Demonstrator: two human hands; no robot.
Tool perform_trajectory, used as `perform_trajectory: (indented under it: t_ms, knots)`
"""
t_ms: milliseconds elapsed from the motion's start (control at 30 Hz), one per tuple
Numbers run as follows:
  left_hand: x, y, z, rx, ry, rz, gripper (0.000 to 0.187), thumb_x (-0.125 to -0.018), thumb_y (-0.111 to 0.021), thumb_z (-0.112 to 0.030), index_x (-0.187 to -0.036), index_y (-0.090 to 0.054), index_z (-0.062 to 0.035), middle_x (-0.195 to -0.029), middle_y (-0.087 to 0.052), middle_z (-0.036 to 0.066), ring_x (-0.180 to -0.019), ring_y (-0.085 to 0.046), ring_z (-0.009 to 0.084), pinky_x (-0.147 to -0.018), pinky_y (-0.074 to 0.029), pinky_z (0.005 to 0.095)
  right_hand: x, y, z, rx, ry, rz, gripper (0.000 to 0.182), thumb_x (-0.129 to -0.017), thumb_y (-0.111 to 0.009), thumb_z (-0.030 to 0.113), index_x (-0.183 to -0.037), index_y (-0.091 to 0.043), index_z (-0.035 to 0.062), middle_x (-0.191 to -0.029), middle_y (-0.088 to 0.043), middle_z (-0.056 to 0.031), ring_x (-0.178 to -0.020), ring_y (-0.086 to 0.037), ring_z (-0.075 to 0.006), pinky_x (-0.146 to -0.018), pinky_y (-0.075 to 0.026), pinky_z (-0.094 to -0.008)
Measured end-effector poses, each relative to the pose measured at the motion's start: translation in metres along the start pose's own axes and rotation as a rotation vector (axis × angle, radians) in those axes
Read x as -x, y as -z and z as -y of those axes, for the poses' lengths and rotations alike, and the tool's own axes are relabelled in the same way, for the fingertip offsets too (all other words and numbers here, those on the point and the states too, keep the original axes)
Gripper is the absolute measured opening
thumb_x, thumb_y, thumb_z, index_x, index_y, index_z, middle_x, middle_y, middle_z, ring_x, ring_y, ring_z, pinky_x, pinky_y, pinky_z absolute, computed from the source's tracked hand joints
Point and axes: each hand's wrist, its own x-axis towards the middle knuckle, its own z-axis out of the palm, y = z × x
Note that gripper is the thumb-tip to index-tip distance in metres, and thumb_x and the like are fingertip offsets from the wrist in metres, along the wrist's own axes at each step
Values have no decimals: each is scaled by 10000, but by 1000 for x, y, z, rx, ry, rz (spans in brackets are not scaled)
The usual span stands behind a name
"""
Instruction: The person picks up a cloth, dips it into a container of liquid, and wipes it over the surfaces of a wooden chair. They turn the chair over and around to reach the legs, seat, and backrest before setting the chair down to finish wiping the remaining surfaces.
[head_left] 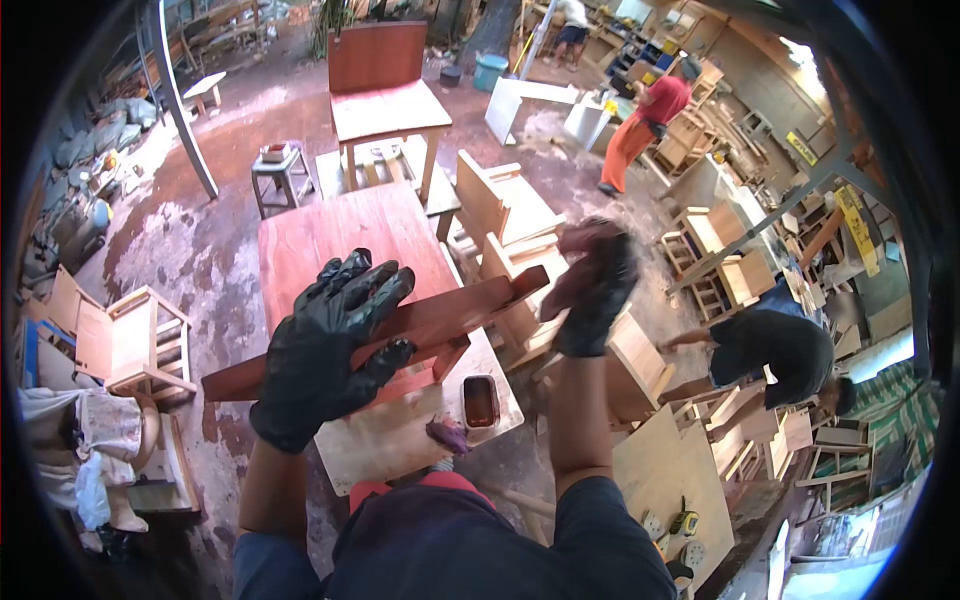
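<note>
My left hand [335, 340], in a black glove, lies over a reddish-brown wooden piece [440, 315], with fingers spread and thumb apart. This long piece slants up to the right above the work table [370, 450]. My right hand [595, 280], also gloved, is raised just beyond the piece's right end; a dark reddish cloth [578, 252] appears bunched in it, blurred by motion. A small tray of dark liquid [481, 402] sits on the table's right side. Left of the tray lies a crumpled purple rag [447, 436]. Behind the piece is a reddish board [345, 235].
A red-backed chair [375, 60] stands ahead. Unpainted wooden chairs [510, 205] are close on the right, others at the left. A plywood board [670, 490] with a tape measure [685, 521] is at lower right. A person in red [665, 100] stands farther back; another person [775, 350] bends at right.
</note>
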Motion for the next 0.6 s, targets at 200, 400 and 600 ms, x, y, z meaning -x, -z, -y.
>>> perform_trajectory:
  t_ms: [200, 400, 600]
  knots:
    - [-23, -1, 0, 1, 132, 128, 648, -765, -693, -363, -1343, -603, -87, -1381, -579, 153, -1363, -466, 387, -1145, -319, 527, -38, 54, -50, 103, -503, 155, 402, -964, -595, 418, -1110, -641, 47, -742, -612, -19, -526, -569, -116, -442, -439, -262]
    - [-45, -4, 4, 45, 305, 195, 597, -832, -641, -485, -1276, -664, -87, -1334, -619, 144, -1320, -520, 378, -1127, -334, 537, -41, 44, -71, -163, -798, 262, 270, -959, -597, 287, -1112, -639, 69, -775, -612, -11, -594, -589, -107, -488, -458, -260]
    - [-46, -3, 6, 42, 448, 253, 627, -820, -646, -528, -1246, -682, -70, -1305, -634, 163, -1302, -535, 391, -1132, -323, 541, -3, 91, -102, 264, -797, 618, 487, -938, -587, 365, -1281, -564, 20, -1163, -620, -89, -903, -630, -173, -678, -526, -322]
